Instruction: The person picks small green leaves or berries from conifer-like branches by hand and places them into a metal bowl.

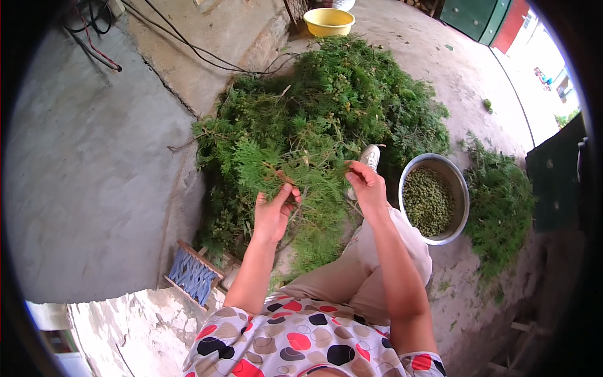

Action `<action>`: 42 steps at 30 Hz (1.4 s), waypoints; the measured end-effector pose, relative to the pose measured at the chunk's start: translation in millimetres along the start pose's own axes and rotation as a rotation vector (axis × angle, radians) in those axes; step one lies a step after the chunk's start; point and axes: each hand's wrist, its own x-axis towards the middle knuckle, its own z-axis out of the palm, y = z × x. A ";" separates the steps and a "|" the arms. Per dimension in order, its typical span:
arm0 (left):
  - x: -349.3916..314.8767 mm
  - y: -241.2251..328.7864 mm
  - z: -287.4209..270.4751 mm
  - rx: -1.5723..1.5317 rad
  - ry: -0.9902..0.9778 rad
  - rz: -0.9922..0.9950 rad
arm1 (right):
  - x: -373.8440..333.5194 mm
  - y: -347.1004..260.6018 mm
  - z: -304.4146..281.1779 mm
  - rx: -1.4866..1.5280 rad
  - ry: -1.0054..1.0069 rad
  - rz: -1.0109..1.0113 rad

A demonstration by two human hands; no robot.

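Observation:
My left hand [275, 212] pinches the brownish stem of a green evergreen branch [256, 164] with flat, feathery leaves. To its right, my right hand [369, 190] is raised with thumb and forefinger brought together near the sprays. Whatever is between those fingertips, if anything, is too small to make out. Beneath and beyond both hands spreads a large heap of cut evergreen branches [339, 88], some bearing small round green cones. A round metal pot [465, 196] stands beside my right knee, partly filled with small green cones [428, 201].
A second strip of green branches [499, 207] lies right of the pot. A yellow basin [329, 22] sits beyond the heap. On the left rises a grey concrete block [94, 169], with black cables [182, 41] above it. A blue woven stool [193, 276] is at lower left.

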 end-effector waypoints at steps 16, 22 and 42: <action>6.5 7.7 -23.5 0.130 0.070 0.095 | 29.5 0.9 -58.3 0.726 0.295 0.181; 7.8 0.3 -22.4 0.259 -0.023 0.133 | 32.3 26.0 -124.4 1.277 0.429 -0.135; 0.0 -14.4 -2.4 1.310 -0.483 0.684 | -14.0 -26.6 -6.2 -0.202 -0.731 0.275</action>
